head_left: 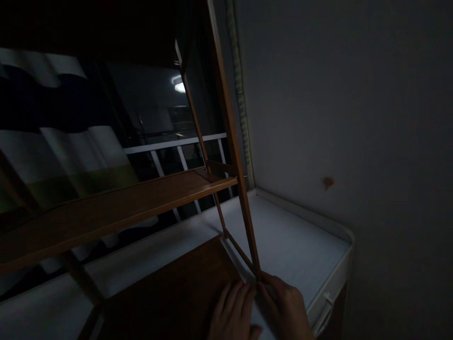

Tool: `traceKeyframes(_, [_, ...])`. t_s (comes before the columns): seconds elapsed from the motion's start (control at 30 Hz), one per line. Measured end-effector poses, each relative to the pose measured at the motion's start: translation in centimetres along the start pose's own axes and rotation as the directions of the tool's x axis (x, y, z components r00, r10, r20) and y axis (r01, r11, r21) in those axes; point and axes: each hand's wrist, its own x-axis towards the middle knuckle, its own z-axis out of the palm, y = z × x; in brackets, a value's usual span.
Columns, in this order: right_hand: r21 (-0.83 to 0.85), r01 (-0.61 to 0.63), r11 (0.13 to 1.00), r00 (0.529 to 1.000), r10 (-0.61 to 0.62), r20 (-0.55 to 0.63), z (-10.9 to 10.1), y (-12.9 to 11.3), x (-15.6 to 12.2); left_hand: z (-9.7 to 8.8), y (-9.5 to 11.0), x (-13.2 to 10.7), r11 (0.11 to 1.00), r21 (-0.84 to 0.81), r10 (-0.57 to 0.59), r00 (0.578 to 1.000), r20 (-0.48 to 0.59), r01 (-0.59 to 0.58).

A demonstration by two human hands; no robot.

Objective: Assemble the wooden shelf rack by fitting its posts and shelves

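A brown wooden shelf rack stands on a white counter. My left hand lies flat on the rack's bottom board, fingers stretched toward the front right corner. My right hand rests beside it at the foot of the slanted front leg, with fingers curled at the leg's base; I cannot make out whether they grip it. The room is dim.
A grey wall runs along the right of the counter, with a small brown mark. Behind the rack is a dark window with a white railing and a lamp's reflection. The counter's edge is at the right.
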Motion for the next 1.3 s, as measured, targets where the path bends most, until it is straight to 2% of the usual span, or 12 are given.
traceKeyframes(0.1, [-0.001, 0.024, 1.000, 1.000, -0.024, -0.009, 0.2, 0.1, 0.0, 0.4, 0.4, 3.2, 0.996, 0.081, -0.046, 0.997, 0.068, 0.040])
traceKeyframes(0.17, [0.005, 0.034, 0.999, 0.999, -0.034, -0.023, 0.2, 0.1, 0.0, 0.4, 0.8, 4.1, 0.992, 0.122, -0.050, 0.996, 0.071, 0.041])
traceKeyframes(0.27, [0.022, 0.034, 0.999, 0.999, -0.033, -0.037, 0.1, -0.1, -0.1, 0.2, 1.1, 4.0, 0.996, 0.087, -0.028, 0.996, 0.086, 0.021])
traceKeyframes(0.43, [0.053, 0.039, 0.998, 0.998, -0.036, -0.050, -0.2, -0.4, 0.0, 0.0, 1.2, 3.8, 0.989, -0.065, -0.131, 0.988, 0.077, 0.136])
traceKeyframes(0.77, [0.090, 0.053, 0.995, 0.996, -0.046, -0.081, -0.2, -0.5, -0.2, 0.5, 0.8, 3.6, 0.990, -0.087, -0.110, 0.994, 0.020, 0.111])
traceKeyframes(0.9, [0.119, 0.049, 0.992, 0.995, -0.038, -0.093, 0.1, -0.5, -0.1, 1.0, 0.1, 3.3, 0.971, -0.195, -0.141, 0.990, -0.009, 0.136])
traceKeyframes(1.03, [0.109, 0.079, 0.991, 0.981, -0.058, -0.183, 0.6, -0.3, 0.0, 1.5, -0.3, 3.1, 0.908, -0.322, -0.286, 0.958, -0.006, 0.269])
traceKeyframes(1.2, [0.094, 0.070, 0.993, 0.985, -0.054, -0.166, 0.5, -0.5, -0.1, 1.2, -0.3, 3.1, 0.840, -0.362, -0.420, 0.907, 0.040, 0.405])
traceKeyframes(1.3, [0.078, 0.059, 0.995, 0.982, -0.044, -0.182, 0.4, -0.6, -0.1, 0.6, 0.1, 3.2, 0.801, -0.358, -0.473, 0.874, 0.111, 0.479])
